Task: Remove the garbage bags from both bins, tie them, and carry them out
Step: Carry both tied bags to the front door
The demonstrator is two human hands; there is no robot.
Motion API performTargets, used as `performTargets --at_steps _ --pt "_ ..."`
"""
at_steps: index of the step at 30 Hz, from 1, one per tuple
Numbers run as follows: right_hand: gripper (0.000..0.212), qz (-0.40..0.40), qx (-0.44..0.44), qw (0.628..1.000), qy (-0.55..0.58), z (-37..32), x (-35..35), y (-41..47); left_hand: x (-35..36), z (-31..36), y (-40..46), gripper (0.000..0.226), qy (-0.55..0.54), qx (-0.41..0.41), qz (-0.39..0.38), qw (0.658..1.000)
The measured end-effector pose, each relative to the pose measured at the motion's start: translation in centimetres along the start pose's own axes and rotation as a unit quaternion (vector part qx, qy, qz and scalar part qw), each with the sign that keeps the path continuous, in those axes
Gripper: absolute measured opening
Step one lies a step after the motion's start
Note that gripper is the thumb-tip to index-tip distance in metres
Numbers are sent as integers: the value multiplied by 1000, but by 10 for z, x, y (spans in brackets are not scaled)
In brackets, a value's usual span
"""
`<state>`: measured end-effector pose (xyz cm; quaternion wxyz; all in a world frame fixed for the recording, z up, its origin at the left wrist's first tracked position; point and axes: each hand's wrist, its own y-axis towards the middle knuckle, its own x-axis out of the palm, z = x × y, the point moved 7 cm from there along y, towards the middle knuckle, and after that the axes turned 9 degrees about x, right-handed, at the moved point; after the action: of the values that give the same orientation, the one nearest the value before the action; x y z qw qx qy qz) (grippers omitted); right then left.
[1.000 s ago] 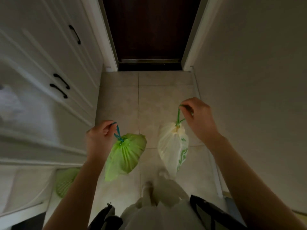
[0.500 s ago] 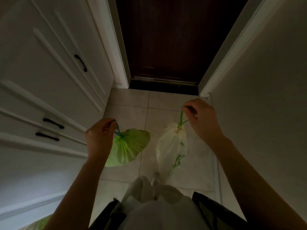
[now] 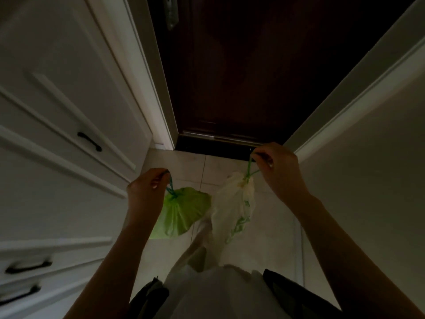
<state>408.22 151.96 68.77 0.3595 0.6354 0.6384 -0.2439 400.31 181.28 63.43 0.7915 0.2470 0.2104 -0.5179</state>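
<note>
The left hand [image 3: 147, 192] is raised in front of the body with the forearm extending up from the lower left of the view. Its fingers are curled and pinch the blue drawstring [image 3: 170, 185] of the green garbage bag [image 3: 184, 212]. The bag hangs clear of the tiled floor [image 3: 184, 162], just beside the left wrist, with its neck gathered and tied shut.

The right hand [image 3: 278, 171] is held slightly higher and further forward, with the forearm reaching in from the lower right. Its fingers are curled round the green drawstring [image 3: 249, 166] of the white garbage bag [image 3: 232, 208]. This bag hangs below the hand, its neck cinched, with green print visible on its lower part.

The two bags hang close together between the forearms; contact between them cannot be determined. A dark door [image 3: 253, 77] stands directly ahead. White cabinets [image 3: 57, 100] with black handles line the left side, and a plain wall [image 3: 368, 157] lines the right.
</note>
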Motion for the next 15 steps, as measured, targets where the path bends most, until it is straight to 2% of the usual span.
performTargets --at_steps 8,15 --pt "6 -32 -24 999 11 16 25 137 54 10 115 11 32 -1 0 999" --pt "12 -118 -78 989 42 38 60 233 95 10 178 9 59 -36 62 996"
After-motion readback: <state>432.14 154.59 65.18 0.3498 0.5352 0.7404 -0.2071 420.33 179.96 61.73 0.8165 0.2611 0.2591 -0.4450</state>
